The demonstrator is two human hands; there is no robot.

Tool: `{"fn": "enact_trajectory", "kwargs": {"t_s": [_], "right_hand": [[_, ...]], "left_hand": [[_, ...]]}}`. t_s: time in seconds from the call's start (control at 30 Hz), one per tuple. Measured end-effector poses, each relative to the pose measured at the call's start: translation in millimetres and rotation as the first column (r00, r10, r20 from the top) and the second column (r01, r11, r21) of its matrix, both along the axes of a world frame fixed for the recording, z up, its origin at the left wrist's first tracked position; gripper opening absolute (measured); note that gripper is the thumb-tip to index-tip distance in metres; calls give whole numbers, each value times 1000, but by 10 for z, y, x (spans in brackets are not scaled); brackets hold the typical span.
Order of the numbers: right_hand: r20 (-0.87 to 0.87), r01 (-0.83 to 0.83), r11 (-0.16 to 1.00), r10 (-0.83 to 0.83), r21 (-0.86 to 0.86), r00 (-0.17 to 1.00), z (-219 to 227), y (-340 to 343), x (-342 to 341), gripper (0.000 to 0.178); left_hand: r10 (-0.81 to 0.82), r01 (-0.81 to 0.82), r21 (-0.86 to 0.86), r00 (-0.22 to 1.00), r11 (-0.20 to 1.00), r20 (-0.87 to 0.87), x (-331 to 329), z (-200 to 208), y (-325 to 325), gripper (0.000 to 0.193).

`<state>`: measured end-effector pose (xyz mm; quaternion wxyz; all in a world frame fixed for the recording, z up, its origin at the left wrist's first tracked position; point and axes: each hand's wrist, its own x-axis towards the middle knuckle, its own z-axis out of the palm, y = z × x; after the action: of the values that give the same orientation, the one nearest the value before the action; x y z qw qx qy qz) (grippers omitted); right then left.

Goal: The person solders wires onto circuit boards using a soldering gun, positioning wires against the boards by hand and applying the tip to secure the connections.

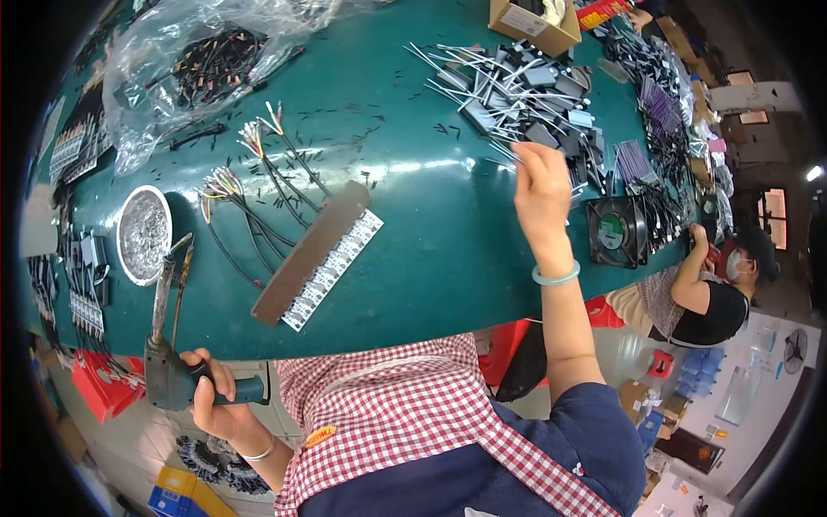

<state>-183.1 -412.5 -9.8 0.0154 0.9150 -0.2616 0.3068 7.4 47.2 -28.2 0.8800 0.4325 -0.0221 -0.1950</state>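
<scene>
My left hand (215, 395), at the table's near left edge, is closed around the handle of a dark green soldering gun (169, 375). The gun's tip points up beside a white round bowl (121, 226) with silvery, crumpled-looking contents. My right hand (544, 188) hovers at the near side of a heap of small dark box-shaped parts with thin white leads (525, 90). Its fingers are pinched together; whatever is between them is too small to make out. Between my hands lies a brown bar (312, 252) along a white panel of small boards (334, 271). Black cables with stripped coloured ends (258, 233) fan out from its far side.
A black fan (617, 231) stands right of my right hand. Clear plastic bags with black cables (215, 69) lie at the far left. Bundled cables (659, 112) line the right side, and a cardboard box (536, 28) sits at the back. Another person (702, 297) works at the right.
</scene>
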Motion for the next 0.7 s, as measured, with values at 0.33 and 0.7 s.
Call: {"fn": "enact_trajectory", "kwargs": {"t_s": [0.33, 0.7], "right_hand": [[-67, 222, 961, -214, 165, 975, -38, -96, -451, 20], [212, -59, 774, -98, 630, 972, 638, 466, -407, 19]], "left_hand": [[-47, 47, 62, 999, 997, 1, -63, 9, -143, 40], [-18, 14, 172, 1000, 985, 24, -262, 170, -337, 40]]}}
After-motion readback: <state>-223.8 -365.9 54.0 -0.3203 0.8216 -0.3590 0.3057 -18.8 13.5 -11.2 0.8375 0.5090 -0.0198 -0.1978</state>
